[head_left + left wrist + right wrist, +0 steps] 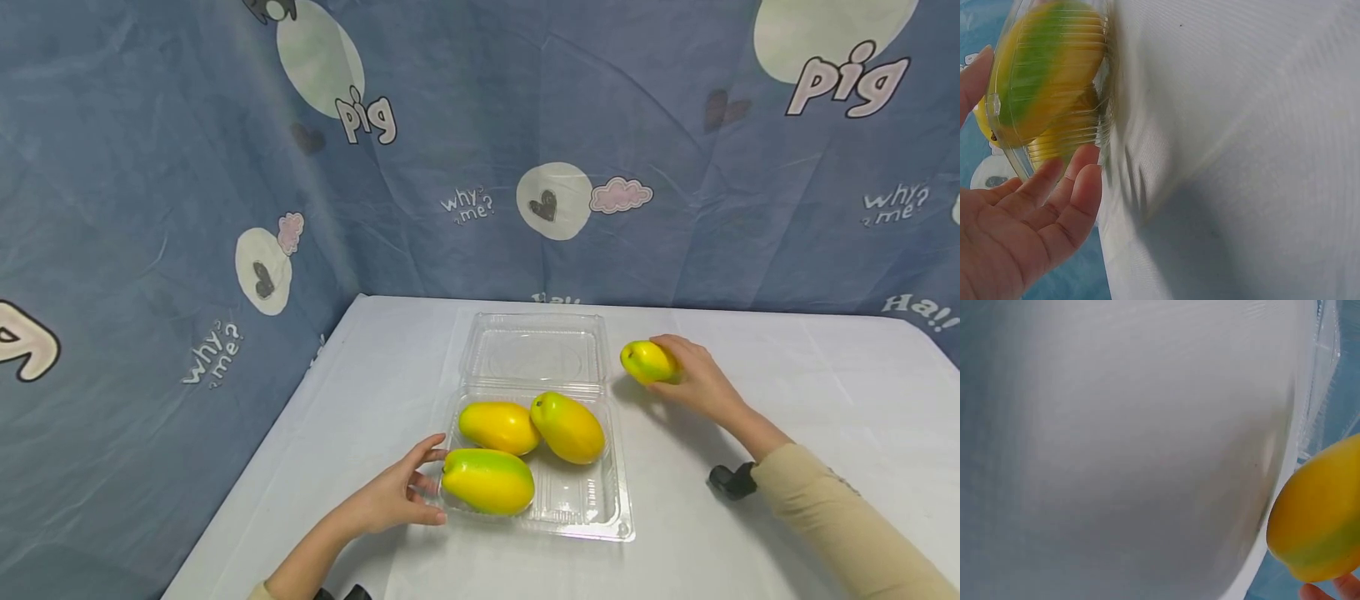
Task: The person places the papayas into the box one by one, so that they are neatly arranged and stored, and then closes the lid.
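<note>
- Left hand (395, 497): fingers released, loosely spread beside the left wall of the tray (577, 504); contact with the plastic cannot be told.
- Near mango (487, 482), green over yellow: front left of tray, long axis left to right, piece nearest the left hand.
- Tray, clear ribbed plastic: bare at front right.
- Right sleeve (825, 508), beige; black wrist device (731, 481) at cuff.
- Middle mango (497, 427): in tray, behind the near mango.
- Right mango (567, 429): in tray, slanted, stem end rear left.
- Right hand (699, 379), the nearer to the held mango (645, 362): fingers grasping it from its right.
- Held mango: right of tray, seemingly raised off the table (420, 358); long axis roughly left to right, stem end left, other end covered. From it, the tray's bare part lies leftward and nearer; the right rim intervenes, right mango just inside.
- Lid (532, 350), clear: laid open behind tray.
- Table: white-covered.
- Curtain (637, 100): blue, printed.
</note>
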`<state>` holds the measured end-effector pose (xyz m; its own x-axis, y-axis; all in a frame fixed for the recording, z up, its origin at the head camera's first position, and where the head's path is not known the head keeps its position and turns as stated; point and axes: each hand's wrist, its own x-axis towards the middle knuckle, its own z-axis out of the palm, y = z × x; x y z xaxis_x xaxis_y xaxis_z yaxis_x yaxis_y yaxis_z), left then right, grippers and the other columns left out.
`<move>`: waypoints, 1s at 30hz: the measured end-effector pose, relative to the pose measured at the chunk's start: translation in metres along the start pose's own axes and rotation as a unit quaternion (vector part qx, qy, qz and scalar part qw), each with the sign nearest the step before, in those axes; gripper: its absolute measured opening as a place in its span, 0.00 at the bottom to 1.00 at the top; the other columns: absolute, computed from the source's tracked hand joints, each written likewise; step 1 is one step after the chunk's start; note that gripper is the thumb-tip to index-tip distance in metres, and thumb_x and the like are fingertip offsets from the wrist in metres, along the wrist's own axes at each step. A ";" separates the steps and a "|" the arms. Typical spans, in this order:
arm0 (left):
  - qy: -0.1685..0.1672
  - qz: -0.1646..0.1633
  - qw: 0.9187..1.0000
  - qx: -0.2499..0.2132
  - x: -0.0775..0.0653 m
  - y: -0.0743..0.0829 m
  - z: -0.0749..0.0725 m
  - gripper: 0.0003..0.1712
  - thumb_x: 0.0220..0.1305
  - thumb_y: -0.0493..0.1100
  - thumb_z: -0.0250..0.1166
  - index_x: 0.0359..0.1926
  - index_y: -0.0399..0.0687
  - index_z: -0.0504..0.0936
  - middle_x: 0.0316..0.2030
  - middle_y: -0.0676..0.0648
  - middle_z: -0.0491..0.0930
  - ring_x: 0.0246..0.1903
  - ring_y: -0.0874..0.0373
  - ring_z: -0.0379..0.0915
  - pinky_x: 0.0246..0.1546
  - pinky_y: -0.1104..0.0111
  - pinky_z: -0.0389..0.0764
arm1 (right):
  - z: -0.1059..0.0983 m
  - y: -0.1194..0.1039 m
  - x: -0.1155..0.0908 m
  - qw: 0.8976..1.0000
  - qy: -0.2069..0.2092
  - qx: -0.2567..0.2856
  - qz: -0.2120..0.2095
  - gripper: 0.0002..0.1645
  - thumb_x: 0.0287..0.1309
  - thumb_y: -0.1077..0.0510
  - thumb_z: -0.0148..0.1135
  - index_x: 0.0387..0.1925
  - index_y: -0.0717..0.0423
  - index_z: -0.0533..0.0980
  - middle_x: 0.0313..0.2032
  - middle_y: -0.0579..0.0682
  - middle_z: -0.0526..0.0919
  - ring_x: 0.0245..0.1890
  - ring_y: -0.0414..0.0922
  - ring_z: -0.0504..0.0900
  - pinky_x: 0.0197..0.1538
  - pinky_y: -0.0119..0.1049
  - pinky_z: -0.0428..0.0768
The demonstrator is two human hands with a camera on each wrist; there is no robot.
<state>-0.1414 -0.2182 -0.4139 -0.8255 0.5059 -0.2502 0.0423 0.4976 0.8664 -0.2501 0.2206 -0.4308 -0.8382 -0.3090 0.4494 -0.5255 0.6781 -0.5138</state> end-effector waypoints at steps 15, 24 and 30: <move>0.002 -0.001 1.000 0.005 0.000 0.000 0.001 0.55 0.48 0.42 0.72 0.70 0.45 0.46 0.64 0.33 0.57 0.42 0.52 0.70 0.37 0.71 0.76 | -0.019 -0.028 0.000 0.998 -0.014 0.015 0.063 0.38 0.44 0.58 0.70 0.57 0.67 0.65 0.52 0.65 0.69 0.49 0.58 0.69 0.48 0.55 0.68; -0.001 -0.002 1.000 0.004 0.000 0.000 0.000 0.54 0.48 0.41 0.71 0.70 0.45 0.46 0.64 0.33 0.57 0.42 0.53 0.70 0.37 0.71 0.76 | -0.025 -0.056 -0.005 0.998 -0.009 0.007 0.061 0.38 0.46 0.54 0.70 0.57 0.64 0.65 0.50 0.61 0.72 0.43 0.52 0.72 0.42 0.47 0.73; 0.001 -0.001 1.000 0.007 0.000 -0.001 0.000 0.55 0.48 0.42 0.71 0.70 0.45 0.46 0.64 0.34 0.57 0.42 0.53 0.70 0.38 0.71 0.76 | -0.026 -0.076 -0.011 0.999 -0.003 0.004 0.035 0.37 0.45 0.54 0.71 0.56 0.62 0.67 0.48 0.57 0.75 0.39 0.46 0.73 0.38 0.35 0.74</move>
<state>-0.1410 -0.2184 -0.4147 -0.8264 0.5040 -0.2512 0.0489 0.5087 0.8596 -0.1968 0.1897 -0.3782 -0.8735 -0.2645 0.4086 -0.4669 0.6928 -0.5496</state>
